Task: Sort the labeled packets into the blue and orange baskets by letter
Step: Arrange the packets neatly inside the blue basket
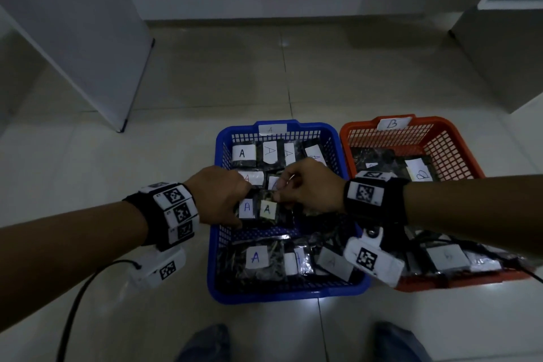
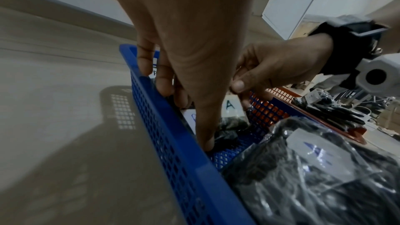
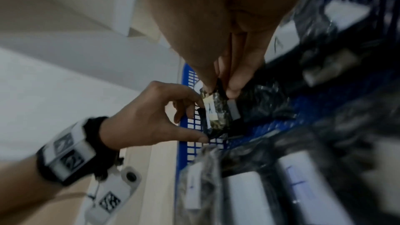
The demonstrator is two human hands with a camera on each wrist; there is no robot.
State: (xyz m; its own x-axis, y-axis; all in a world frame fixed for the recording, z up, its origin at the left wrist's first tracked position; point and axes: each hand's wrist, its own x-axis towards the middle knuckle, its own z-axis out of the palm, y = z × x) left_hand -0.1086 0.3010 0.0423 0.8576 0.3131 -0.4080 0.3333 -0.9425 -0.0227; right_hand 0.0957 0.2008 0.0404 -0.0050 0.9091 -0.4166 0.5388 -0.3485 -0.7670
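my hands meet over the blue basket (image 1: pixel 219 244): right hand (image 1: pixel 311 188) pinches an a-packet (image 1: pixel 269 210) from above, left hand (image 1: pixel 219 200) pinches its neighbour packet (image 1: pixel 246 209), both standing upright.

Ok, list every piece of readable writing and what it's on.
"A": labels on the packets in the blue basket.
"B": tag on the orange basket rim, and one packet label inside.
Blue basket's rim tag: too faint.
Wristband squares: coded patterns, no words.
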